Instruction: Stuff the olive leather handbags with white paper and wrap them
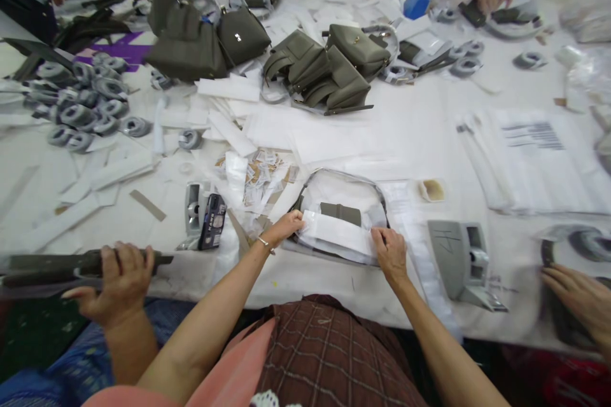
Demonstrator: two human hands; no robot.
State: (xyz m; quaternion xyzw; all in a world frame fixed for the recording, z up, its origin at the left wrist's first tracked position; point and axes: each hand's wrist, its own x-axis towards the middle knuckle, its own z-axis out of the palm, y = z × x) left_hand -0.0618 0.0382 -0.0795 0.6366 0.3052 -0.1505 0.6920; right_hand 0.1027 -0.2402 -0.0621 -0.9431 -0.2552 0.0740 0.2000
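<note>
In the head view, a dark olive handbag point(341, 211) lies on the table in front of me, partly covered by white wrapping, its strap point(344, 173) looped at the far side. Across it runs a strip of white paper or foam point(337, 229). My left hand point(288, 226) pinches the strip's left end, fingers closed. At the other end, my right hand point(390, 249) grips the strip's right edge with bent fingers. Most of the bag's body is hidden under the white sheets.
Tape dispensers point(461, 261) stand on both sides. Several olive bags point(329, 70) and grey rolled straps point(79, 111) lie farther back. A co-worker's hand point(119, 276) rests on dark material at left; another hand point(580, 292) is at right. Stacked plastic bags point(534, 159) lie right.
</note>
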